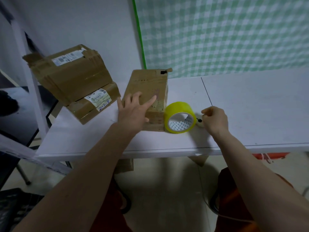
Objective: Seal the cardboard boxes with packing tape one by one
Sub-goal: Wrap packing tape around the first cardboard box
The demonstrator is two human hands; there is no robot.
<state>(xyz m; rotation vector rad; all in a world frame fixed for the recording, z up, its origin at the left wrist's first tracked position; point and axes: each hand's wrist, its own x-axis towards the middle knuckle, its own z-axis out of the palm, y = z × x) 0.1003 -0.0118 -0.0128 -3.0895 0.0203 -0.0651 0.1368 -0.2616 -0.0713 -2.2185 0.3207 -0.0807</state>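
Observation:
A small cardboard box (147,86) stands on the white table (250,106), its top bearing old tape. My left hand (133,109) rests flat on the box's near top edge with fingers spread. A yellow roll of packing tape (179,117) stands on its edge against the box's right side. Just right of the roll, my right hand (215,120) is curled, thumb and forefinger together. A small pale tool with a black tip (199,122) shows at its fingers; most of it is hidden.
Two more cardboard boxes lie stacked at the table's left end, a larger taped one (70,76) tilted on a flatter labelled one (93,106). A green checked cloth (225,34) hangs behind. The table's front edge (167,154) runs near my knees. A metal frame post (33,84) stands at the left.

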